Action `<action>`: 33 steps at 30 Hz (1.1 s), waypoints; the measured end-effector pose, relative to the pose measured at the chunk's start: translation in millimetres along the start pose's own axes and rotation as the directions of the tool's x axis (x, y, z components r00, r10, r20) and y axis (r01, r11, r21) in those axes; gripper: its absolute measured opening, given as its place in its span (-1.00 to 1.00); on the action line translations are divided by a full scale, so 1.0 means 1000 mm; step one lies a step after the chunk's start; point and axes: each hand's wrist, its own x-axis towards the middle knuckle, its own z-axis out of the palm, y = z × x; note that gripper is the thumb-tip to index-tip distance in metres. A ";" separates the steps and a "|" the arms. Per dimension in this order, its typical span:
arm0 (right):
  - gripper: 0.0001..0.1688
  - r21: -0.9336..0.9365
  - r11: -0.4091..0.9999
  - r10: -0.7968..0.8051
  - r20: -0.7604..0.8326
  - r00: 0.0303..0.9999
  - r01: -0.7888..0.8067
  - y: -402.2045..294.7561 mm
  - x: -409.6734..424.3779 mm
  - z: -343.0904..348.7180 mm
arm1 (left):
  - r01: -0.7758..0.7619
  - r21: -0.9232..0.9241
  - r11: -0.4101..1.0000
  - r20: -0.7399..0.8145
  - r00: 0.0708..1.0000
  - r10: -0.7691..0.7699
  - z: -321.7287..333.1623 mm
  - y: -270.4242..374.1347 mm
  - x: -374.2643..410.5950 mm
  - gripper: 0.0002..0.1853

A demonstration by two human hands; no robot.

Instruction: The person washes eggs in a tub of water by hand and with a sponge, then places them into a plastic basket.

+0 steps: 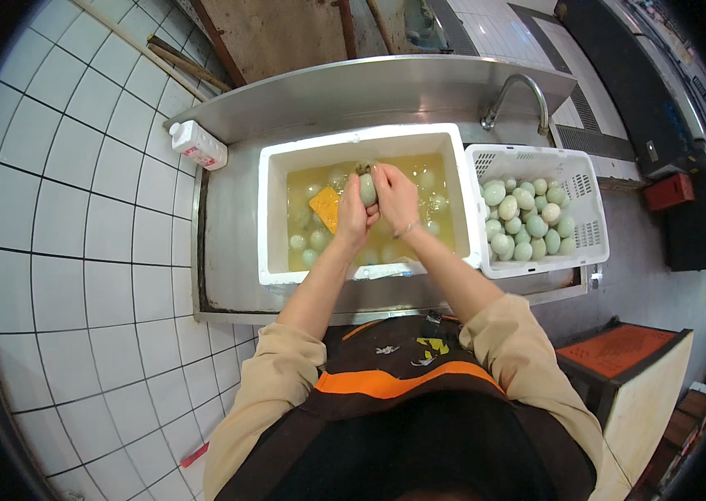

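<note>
Over a white foam box of cloudy yellowish water, my left hand holds a pale green egg. My right hand is against the egg's other side, its fingers near a dark greenish patch or scrap at the egg's top; which of the two cannot be told. A yellow sponge lies in the water just left of my left hand. Several eggs sit in the water around my hands. To the right, a white perforated plastic basket holds many pale green and whitish eggs.
The box and basket stand on a stainless steel sink counter. A curved metal faucet rises behind the basket. A white plastic bottle is at the back left, beside the tiled wall. An orange-topped stand is at the lower right.
</note>
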 end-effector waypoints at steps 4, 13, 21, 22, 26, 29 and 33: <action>-0.72 -0.070 0.917 -0.394 -0.007 0.919 0.392 -0.020 -0.031 -0.005 | 0.015 0.012 1.000 -0.042 0.999 -0.015 -0.011 -0.004 -0.003 -0.64; -0.71 0.037 0.885 0.427 0.328 0.842 -0.464 -0.012 0.012 -0.021 | -0.031 0.178 0.984 0.037 0.999 0.025 -0.009 -0.007 -0.018 -0.61; -0.69 -0.639 0.768 0.186 0.163 0.969 -0.040 0.069 0.048 -0.012 | 0.024 0.197 0.980 0.235 0.969 -0.071 -0.020 0.028 -0.036 -0.56; -0.69 -0.753 0.652 0.109 0.209 0.972 0.089 0.075 0.045 -0.009 | -0.016 0.258 0.966 0.281 0.958 -0.059 -0.027 0.032 -0.035 -0.52; -0.70 -0.810 0.447 0.322 0.542 0.776 0.380 0.094 0.046 -0.009 | -0.210 0.444 0.871 0.185 0.973 0.140 -0.039 0.031 -0.029 -0.43; -0.70 -0.634 0.772 0.377 0.508 0.774 0.039 0.100 0.056 -0.024 | -0.171 0.463 0.870 0.172 0.980 0.100 -0.056 0.040 -0.025 -0.48; -0.67 -0.245 0.959 0.226 0.351 0.909 -0.144 0.069 0.046 -0.032 | 0.007 0.008 1.000 0.149 0.989 -0.008 -0.046 0.050 -0.034 -0.57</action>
